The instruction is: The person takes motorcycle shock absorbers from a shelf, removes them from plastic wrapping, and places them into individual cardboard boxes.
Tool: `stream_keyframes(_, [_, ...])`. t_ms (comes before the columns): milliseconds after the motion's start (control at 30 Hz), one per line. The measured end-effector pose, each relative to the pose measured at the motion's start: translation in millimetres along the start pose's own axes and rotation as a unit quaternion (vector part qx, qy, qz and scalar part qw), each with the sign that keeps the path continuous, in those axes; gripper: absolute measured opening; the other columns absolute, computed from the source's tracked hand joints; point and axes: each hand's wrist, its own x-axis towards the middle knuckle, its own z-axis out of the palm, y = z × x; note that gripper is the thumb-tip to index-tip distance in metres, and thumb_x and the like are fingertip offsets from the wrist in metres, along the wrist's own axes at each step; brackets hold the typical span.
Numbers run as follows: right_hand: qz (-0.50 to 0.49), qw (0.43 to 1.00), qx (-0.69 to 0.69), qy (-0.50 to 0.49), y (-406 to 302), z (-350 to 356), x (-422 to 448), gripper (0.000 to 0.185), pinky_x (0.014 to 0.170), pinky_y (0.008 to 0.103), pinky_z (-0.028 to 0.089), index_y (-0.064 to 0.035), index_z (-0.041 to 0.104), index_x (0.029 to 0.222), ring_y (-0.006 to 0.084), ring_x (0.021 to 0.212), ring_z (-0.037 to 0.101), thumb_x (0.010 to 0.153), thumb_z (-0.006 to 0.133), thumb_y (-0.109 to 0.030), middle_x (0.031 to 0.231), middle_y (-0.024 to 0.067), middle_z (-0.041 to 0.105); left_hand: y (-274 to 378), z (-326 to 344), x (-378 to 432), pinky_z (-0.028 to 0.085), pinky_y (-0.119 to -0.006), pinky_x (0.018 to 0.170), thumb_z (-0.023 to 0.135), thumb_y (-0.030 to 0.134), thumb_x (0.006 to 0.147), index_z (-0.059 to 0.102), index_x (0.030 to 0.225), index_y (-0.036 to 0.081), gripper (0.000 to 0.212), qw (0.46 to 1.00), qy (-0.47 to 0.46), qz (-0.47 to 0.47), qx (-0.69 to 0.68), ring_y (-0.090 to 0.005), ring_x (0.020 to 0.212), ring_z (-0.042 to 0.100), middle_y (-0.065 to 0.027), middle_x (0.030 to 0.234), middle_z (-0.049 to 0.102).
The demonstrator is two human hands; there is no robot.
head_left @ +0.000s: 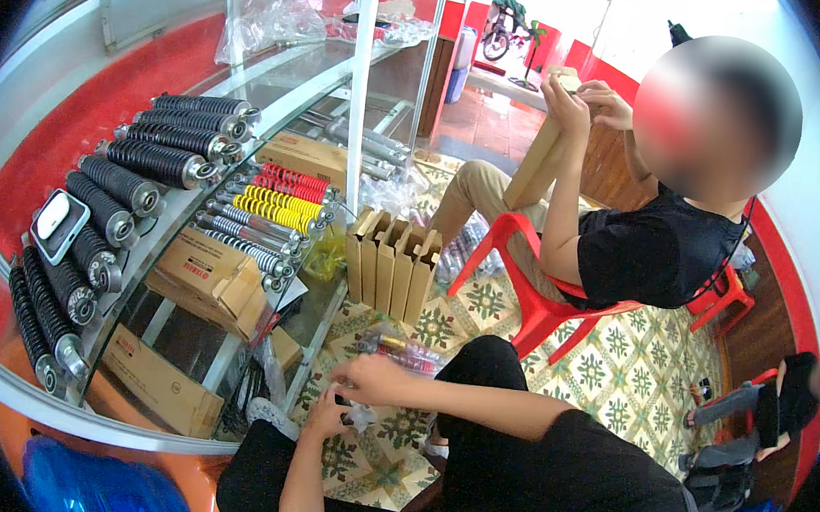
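Note:
My left hand [326, 417] and my right hand [371, 381] meet above my lap, fingers bent around something small and dark with a piece of clear plastic [361, 417]; what it is cannot be made out. The two hands touch or nearly touch, low in the middle of the view. Beyond them, plastic-wrapped shock absorbers [402, 349] lie on the tiled floor. Several narrow cardboard boxes [391, 269] stand upright side by side, their top flaps raised. To the left, red and yellow coil-spring shock absorbers [280, 206] lie in a glass display case.
Black shock absorbers [157, 160] and a phone with a white case on it [60, 225] lie on the upper glass shelf. Yamaha cartons [210, 276] sit lower. A co-worker [656, 254] on a red plastic chair [510, 228] holds a long cardboard box [539, 158]. Other people sit far right.

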Motion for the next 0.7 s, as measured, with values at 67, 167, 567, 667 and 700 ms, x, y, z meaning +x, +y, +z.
stream_keyframes(67, [-0.118,0.988,0.022,0.097,-80,-117,-44,0.025,0.065,0.0404,0.055,-0.0084,0.063,0.106,0.0277,0.074,0.069,0.090,0.065,-0.027,0.091,0.0119,0.069,1,8,0,0.044,-0.049,0.102,0.086,0.030,0.066,0.076,0.104,0.021,0.039,0.999,0.030,-0.009,-0.023,-0.0353,0.137,0.032,-0.0121,0.146,0.031])
stream_keyframes(167, [-0.255,0.920,-0.014,0.297,-154,-221,-112,0.020,0.054,0.0334,0.051,-0.0081,0.063,0.099,0.0248,0.067,0.065,0.084,0.072,-0.017,0.083,0.0073,0.064,5,6,2,0.042,-0.049,0.105,0.086,0.032,0.067,0.075,0.106,0.019,0.042,0.996,0.033,-0.047,-0.068,-0.0355,0.138,0.030,-0.0120,0.147,0.030])
stream_keyframes(567, [-0.399,0.818,-0.263,0.321,-216,-298,-214,0.052,0.044,0.0269,0.045,-0.0066,0.051,0.109,0.0179,0.054,0.058,0.072,0.085,-0.018,0.078,0.0089,0.063,26,17,-11,0.042,-0.048,0.107,0.086,0.040,0.068,0.075,0.105,0.009,0.050,0.982,0.065,-0.144,-0.104,-0.0378,0.138,0.031,-0.0137,0.150,0.024])
stream_keyframes(667, [-0.433,0.747,-0.231,0.449,-217,-287,-197,0.048,0.043,0.0262,0.043,-0.0061,0.051,0.105,0.0167,0.052,0.056,0.073,0.085,-0.017,0.072,0.0078,0.060,20,26,-17,0.041,-0.047,0.108,0.088,0.035,0.066,0.075,0.103,0.009,0.047,0.978,0.082,-0.162,-0.103,-0.0385,0.138,0.030,-0.0133,0.149,0.023])
stream_keyframes(700, [-0.440,0.718,-0.223,0.492,-218,-284,-195,0.047,0.043,0.0262,0.043,-0.0060,0.051,0.104,0.0165,0.052,0.055,0.073,0.085,-0.017,0.071,0.0075,0.060,23,27,-15,0.041,-0.047,0.108,0.088,0.034,0.065,0.075,0.103,0.010,0.047,0.976,0.097,-0.164,-0.104,-0.0387,0.138,0.030,-0.0133,0.149,0.023])
